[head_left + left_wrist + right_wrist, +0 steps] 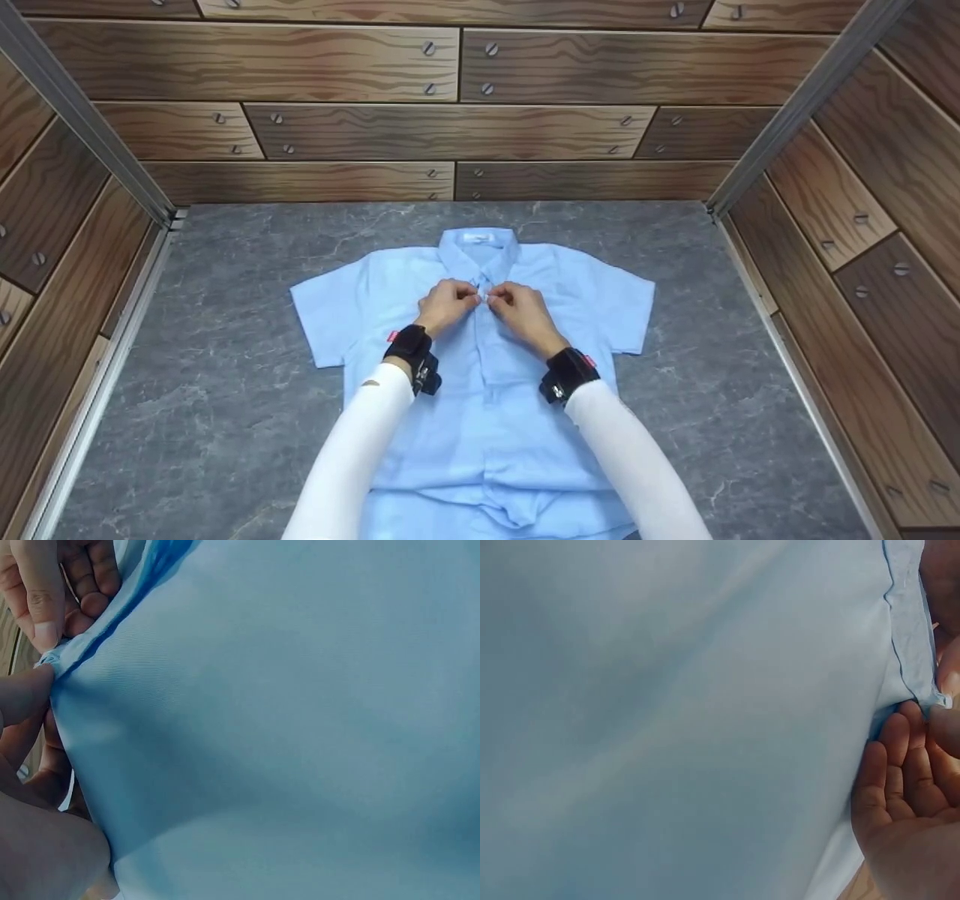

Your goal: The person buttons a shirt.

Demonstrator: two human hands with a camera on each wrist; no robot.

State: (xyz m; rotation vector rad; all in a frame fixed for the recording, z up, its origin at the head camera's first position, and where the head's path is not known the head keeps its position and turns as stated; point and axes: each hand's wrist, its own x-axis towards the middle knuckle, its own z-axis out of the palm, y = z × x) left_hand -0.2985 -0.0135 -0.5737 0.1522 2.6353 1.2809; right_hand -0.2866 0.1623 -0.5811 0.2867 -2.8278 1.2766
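Observation:
A light blue short-sleeved shirt (420, 420) lies front up, its collar (459, 253) toward the far wall. Just below the collar, my left hand (448, 304) pinches the front placket between thumb and fingertips. Opposite it, my right hand (521, 309) pinches the placket's other edge, the fingertips of both hands nearly meeting. In the left wrist view the shirt cloth (285, 720) is pulled up to the fingers. The right wrist view shows the folded placket strip (911, 630) running to the pinched spot. Any button there is hidden by the fingers.
The shirt lies on a grey marbled tabletop (225, 420). Wood-patterned panels (360, 67) stand at the back and both sides, with metal rails (795, 112) at the corners. Near the front edge, the shirt's lower part (517, 510) is bunched in folds.

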